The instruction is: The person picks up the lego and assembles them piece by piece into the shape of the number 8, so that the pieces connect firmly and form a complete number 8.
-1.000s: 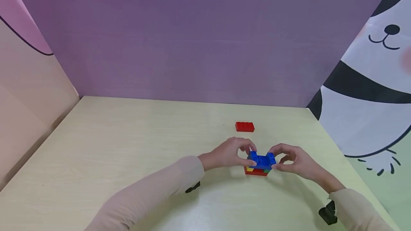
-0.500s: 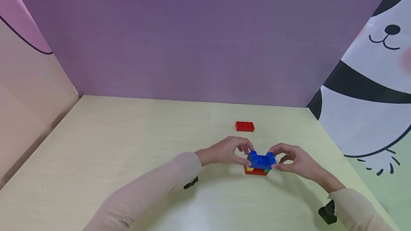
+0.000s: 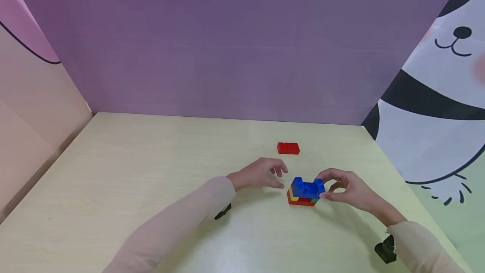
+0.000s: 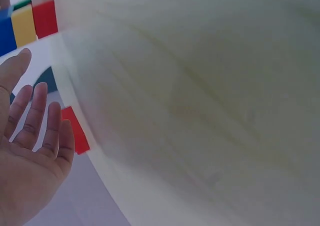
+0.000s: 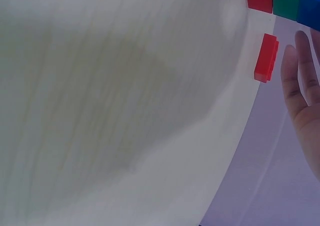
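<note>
A small stack of toy bricks (image 3: 302, 202) stands on the table: red at the bottom, yellow at the left end and green at the right in the middle, with blue bricks (image 3: 308, 190) on top, raised at both ends. My right hand (image 3: 349, 189) pinches the right end of the blue top between thumb and index finger. To the left of the stack, my left hand (image 3: 260, 173) holds nothing, its fingers loosely spread and apart from the bricks. The left wrist view shows the yellow brick (image 4: 23, 24) above the left thumb; the right wrist view shows the green brick (image 5: 286, 1).
A loose red brick (image 3: 288, 148) lies on the table (image 3: 170, 159) behind the stack, beyond both hands. A purple wall panel (image 3: 227, 45) borders the table's back edge. A panda picture (image 3: 447, 142) covers the right side panel.
My left hand has let go of the stack's left end and drawn back to the left, its fingers spreading. The right hand keeps its place, and the stack stands where it was.
</note>
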